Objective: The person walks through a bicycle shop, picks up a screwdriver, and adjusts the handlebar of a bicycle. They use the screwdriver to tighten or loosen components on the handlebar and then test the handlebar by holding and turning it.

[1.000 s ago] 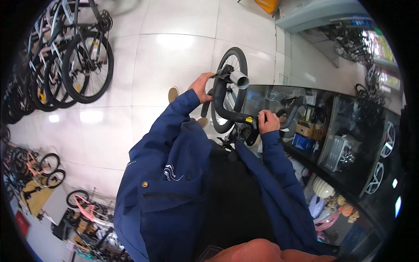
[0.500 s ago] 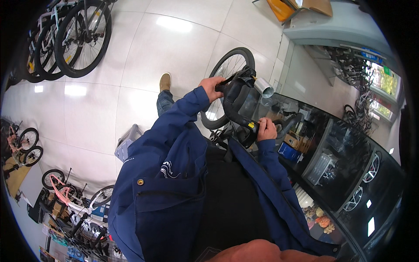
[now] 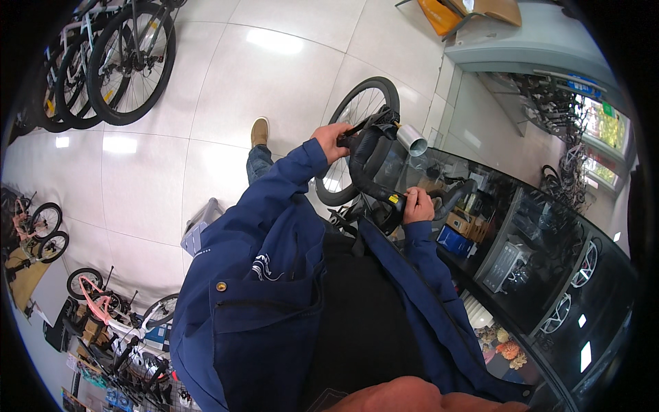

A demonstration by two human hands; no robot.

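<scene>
A bike's drop handlebar with black wrapping stands in front of me, above its front wheel. My left hand is closed around a dark part at the bar's left side; its fingertips are partly hidden there. Fingers bent, my right hand grips the bar's lower right end, beside a small yellow label. A silver metal cylinder, open at one end, sticks out at the right of the bar's front.
A glass display case runs along my right, with boxes and parts inside. Several bikes stand at the upper left, and a pink bike is at the lower left. A grey plastic object sits on the tiled floor near my left elbow.
The handlebar and silver cylinder have shifted very slightly to the left and down in view. Both hands keep their holds.
</scene>
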